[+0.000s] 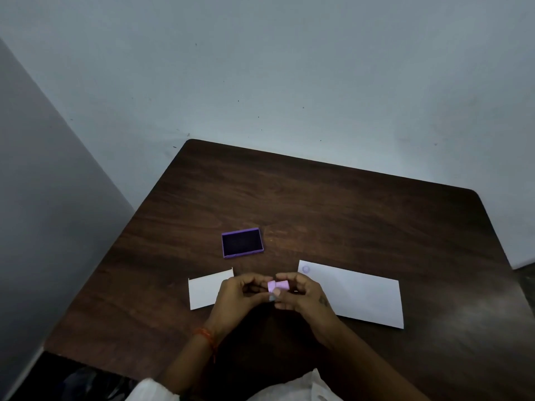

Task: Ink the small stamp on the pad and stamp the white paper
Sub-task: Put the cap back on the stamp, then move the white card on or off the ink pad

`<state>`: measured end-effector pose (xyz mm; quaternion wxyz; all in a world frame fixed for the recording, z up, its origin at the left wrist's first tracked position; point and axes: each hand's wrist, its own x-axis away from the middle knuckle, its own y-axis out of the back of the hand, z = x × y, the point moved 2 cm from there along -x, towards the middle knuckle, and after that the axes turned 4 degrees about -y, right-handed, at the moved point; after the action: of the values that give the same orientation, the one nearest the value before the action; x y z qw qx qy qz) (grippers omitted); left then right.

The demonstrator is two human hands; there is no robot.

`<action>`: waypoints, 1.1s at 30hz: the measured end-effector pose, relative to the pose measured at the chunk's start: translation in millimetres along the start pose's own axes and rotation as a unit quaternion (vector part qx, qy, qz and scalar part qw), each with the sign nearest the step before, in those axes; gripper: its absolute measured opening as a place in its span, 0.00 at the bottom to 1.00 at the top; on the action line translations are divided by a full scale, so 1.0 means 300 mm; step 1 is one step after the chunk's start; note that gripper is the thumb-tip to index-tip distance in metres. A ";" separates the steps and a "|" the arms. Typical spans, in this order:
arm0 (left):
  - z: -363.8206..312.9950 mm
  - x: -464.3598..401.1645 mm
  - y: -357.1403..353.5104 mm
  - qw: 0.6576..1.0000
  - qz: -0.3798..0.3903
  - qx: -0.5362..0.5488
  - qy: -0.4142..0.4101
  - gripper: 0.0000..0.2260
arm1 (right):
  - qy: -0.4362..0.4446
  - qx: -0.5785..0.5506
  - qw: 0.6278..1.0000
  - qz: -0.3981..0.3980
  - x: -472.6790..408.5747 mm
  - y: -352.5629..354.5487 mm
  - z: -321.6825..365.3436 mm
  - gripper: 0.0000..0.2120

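A small pink stamp (278, 285) lies sideways between my two hands, just above the table's near middle. My left hand (241, 296) pinches its left end and my right hand (302, 295) grips its right end. The purple ink pad (242, 243) lies open on the table beyond my hands, its dark pad facing up. The white paper (362, 296) lies flat to the right, partly under my right hand, with a faint round stamp mark (305, 269) in its far left corner.
A smaller white card (204, 290) lies to the left of my hands. The dark wooden table (333, 204) stands in a corner, with walls close behind it and on the left. An orange thread band circles my left wrist.
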<state>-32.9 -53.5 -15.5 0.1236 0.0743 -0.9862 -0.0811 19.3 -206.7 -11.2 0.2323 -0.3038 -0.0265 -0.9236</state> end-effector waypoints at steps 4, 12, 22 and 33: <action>-0.017 0.006 -0.008 0.999 -0.006 -0.022 -0.023 0.12 | -0.018 0.011 1.000 -0.002 -0.004 -0.012 0.008 0.11; -0.026 -0.005 0.000 0.995 -0.061 -0.069 -0.045 0.25 | 0.070 0.177 0.975 -0.115 -0.070 -0.023 0.066 0.07; -0.004 0.010 0.037 0.992 -0.094 -0.083 -0.020 0.25 | 0.105 0.388 0.903 -0.149 -0.168 -0.045 0.070 0.11; -0.024 0.061 0.124 0.975 -0.203 -0.088 -0.021 0.22 | 0.186 0.417 0.868 -0.194 -0.134 -0.144 0.109 0.26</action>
<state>-53.2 -21.3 2.3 0.0900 0.2600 -0.9419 -0.1925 46.4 -145.3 -3.7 0.1541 0.0097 -0.4242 -0.8923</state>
